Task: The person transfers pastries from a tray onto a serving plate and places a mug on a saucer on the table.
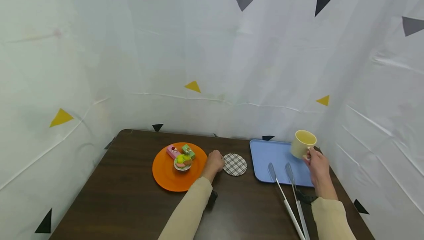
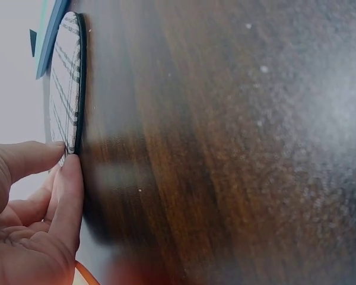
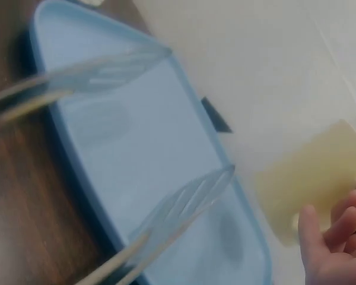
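Observation:
My left hand (image 1: 214, 162) pinches the near edge of a round plaid coaster (image 1: 235, 164) between thumb and fingers, as the left wrist view shows with the coaster (image 2: 66, 83) edge-on. Whether the coaster touches the table cannot be told. My right hand (image 1: 317, 164) grips a pale yellow mug (image 1: 299, 148) by its handle. That mug is upright, raised over the right end of a blue tray (image 1: 265, 155). A pair of metal tongs (image 1: 287, 201) lies with its two slotted heads over the tray, spread apart; its handles reach toward the table's front.
Left of the coaster is an orange plate (image 1: 162, 179) with a pink cake piece (image 1: 173, 151), a green cake piece (image 1: 188, 151) and a small bowl of toy-like food (image 1: 182, 162). White curtains with triangles surround the dark wooden table (image 1: 122, 188) at the back and sides.

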### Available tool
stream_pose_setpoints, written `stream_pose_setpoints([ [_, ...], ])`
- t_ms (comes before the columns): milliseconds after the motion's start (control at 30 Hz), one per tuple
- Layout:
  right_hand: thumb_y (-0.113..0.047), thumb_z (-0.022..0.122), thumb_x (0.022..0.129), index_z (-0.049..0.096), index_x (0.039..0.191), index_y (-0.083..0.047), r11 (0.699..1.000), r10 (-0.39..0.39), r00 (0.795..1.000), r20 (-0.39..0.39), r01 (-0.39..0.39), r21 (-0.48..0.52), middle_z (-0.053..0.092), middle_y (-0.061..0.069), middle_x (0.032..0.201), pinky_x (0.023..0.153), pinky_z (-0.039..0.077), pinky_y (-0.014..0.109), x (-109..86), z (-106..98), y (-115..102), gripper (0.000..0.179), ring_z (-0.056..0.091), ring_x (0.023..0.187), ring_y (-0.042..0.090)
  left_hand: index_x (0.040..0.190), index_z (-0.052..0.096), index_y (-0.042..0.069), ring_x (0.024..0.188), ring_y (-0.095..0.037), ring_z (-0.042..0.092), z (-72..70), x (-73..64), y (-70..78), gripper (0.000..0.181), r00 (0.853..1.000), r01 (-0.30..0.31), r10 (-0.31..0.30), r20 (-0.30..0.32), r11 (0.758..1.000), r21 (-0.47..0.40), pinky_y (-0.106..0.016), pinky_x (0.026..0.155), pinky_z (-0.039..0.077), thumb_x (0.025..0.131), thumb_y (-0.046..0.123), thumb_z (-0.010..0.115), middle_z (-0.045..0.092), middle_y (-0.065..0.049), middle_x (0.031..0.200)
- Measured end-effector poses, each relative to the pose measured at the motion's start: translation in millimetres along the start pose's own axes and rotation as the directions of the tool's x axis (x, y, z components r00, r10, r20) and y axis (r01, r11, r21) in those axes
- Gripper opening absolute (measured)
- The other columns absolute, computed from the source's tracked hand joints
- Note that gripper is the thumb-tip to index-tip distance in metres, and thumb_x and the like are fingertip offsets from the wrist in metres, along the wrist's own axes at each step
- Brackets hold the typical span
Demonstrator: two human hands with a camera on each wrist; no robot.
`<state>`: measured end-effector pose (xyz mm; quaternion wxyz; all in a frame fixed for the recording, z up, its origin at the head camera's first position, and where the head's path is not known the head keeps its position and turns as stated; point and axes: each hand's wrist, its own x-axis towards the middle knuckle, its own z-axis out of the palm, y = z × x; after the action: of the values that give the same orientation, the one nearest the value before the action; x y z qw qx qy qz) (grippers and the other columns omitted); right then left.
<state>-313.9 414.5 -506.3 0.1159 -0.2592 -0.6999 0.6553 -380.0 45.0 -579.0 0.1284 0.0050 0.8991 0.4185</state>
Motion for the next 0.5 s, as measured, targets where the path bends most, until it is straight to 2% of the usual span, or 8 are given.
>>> stream_pose_setpoints([
  [133,-0.04,0.046,0.115,0.059,0.109,-0.002,0.998,-0.024,0.999,0.045,0.022,0.051,0.049,-0.002,0.101,0.098,0.058,0.017,-9.2,7,-8,0.041,0.048,0.095,0.013,0.053,0.029,0.014,0.046,-0.015,0.012,-2.3,-1.3,1.7,0.059,1.0,0.007,-0.007,-0.005,1.0,-0.014,-0.03,0.044,0.017,0.101,-0.002,0.06,0.014,0.002,0.055],
  [367,-0.038,0.045,0.116,0.058,0.109,0.0,0.998,-0.054,0.993,0.104,0.049,0.044,0.048,-0.001,0.1,0.096,0.058,0.016,-23.9,16,-19,0.04,0.047,0.091,0.013,0.054,0.029,0.015,0.045,-0.014,0.013,-0.1,-3.0,-2.3,0.057,0.999,-0.029,0.028,-0.025,1.0,-0.006,-0.03,0.044,0.017,0.1,-0.001,0.059,0.014,0.003,0.056],
  [500,-0.037,0.046,0.116,0.058,0.109,-0.001,0.996,-0.064,0.988,0.143,0.056,0.065,0.048,-0.002,0.1,0.097,0.058,0.016,-29.8,22,-24,0.038,0.046,0.089,0.011,0.054,0.03,0.016,0.046,-0.013,0.013,-4.1,-11.5,1.6,0.058,0.999,-0.028,0.027,-0.033,0.999,-0.023,-0.029,0.046,0.016,0.1,-0.001,0.06,0.014,0.005,0.056],
])
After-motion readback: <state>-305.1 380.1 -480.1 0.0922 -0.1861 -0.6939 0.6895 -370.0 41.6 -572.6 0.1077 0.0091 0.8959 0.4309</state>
